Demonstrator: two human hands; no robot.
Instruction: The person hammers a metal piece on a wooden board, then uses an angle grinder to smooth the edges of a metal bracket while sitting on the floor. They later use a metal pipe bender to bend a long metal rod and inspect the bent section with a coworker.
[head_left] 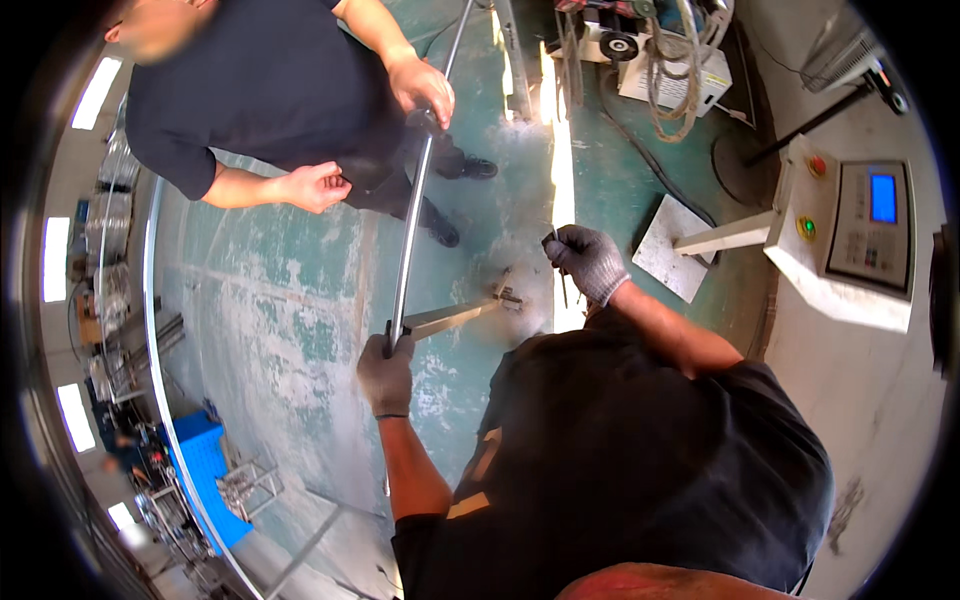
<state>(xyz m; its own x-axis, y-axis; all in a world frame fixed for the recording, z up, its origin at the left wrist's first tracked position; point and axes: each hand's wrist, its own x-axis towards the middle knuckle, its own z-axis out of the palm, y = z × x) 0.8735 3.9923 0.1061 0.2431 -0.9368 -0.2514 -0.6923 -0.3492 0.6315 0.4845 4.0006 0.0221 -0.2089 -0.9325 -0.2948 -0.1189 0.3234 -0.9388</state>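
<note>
My left hand (pixel 386 378), in a grey glove, is closed round the near end of a long shiny metal tube (pixel 412 225). The tube slants away from me, and a co-worker's hand (pixel 424 88) rests on it farther off, at a dark fitting. Just beyond my left hand, a pale stand post (pixel 450 319) runs from the tube down toward the floor. My right hand (pixel 590 262), also gloved, is closed apart from the tube, over the bright floor strip. A thin dark stick-like piece shows at its fingers; its kind is unclear.
A co-worker (pixel 270 90) stands across at the left. On the right are a control box (pixel 868 230) with a blue screen, its base plate (pixel 675 248), and a machine with hanging hoses (pixel 680 85). A long curved-looking rail (pixel 155 330) and a blue bin (pixel 205 460) lie left.
</note>
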